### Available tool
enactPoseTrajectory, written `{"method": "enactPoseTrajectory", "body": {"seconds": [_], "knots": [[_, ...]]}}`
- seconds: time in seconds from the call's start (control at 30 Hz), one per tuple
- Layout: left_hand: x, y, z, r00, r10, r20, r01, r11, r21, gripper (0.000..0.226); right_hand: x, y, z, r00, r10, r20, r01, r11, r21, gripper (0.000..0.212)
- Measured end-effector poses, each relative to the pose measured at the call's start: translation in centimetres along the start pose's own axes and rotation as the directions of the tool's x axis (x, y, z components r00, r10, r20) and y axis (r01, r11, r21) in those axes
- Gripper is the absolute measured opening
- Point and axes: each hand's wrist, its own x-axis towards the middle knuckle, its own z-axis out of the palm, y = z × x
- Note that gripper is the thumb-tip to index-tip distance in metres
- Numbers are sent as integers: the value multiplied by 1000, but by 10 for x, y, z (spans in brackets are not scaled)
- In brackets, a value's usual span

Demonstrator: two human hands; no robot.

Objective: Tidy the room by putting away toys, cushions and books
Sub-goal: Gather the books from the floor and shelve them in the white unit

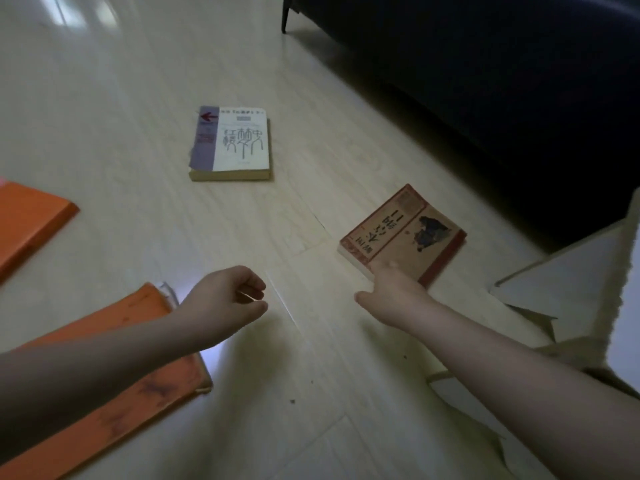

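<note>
Got a thick, yellow-edged cream-and-purple paperback (235, 143) with a red arrow and big seal-style characters, lying flat on the pale glossy plank floor (138, 98). Right of that and nearer: matte brown-red softcover (405, 233), also flat on the floor. Got left grip (228, 299) loosely clenched, empty. Got right grip (394, 289) stretched onto the softcover's near corner, thumb splayed; can't tell if grasping.

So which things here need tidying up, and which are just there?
To tidy: white and purple book; brown book the right hand touches; orange book at the left edge; orange book under the left arm.
Just there: dark sofa; floor.
</note>
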Motion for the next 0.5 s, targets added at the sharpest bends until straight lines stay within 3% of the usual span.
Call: {"method": "enactPoseTrajectory", "body": {"seconds": [0.27, 0.4, 0.5], "knots": [[-12, -38, 15, 998, -21, -61, 32, 984, 175, 41, 41, 11, 32, 999, 47, -21, -49, 995, -83, 82], [-26, -51, 24, 958, -160, -237, 207, 960, 189, 51, 43, 19, 45, 998, 65, -3, -65, 996, -67, 85], [-34, -56, 30, 962, -208, -178, 241, 951, 192, 65, 41, 20, 48, 997, 61, -57, -66, 994, -85, 88]]}}
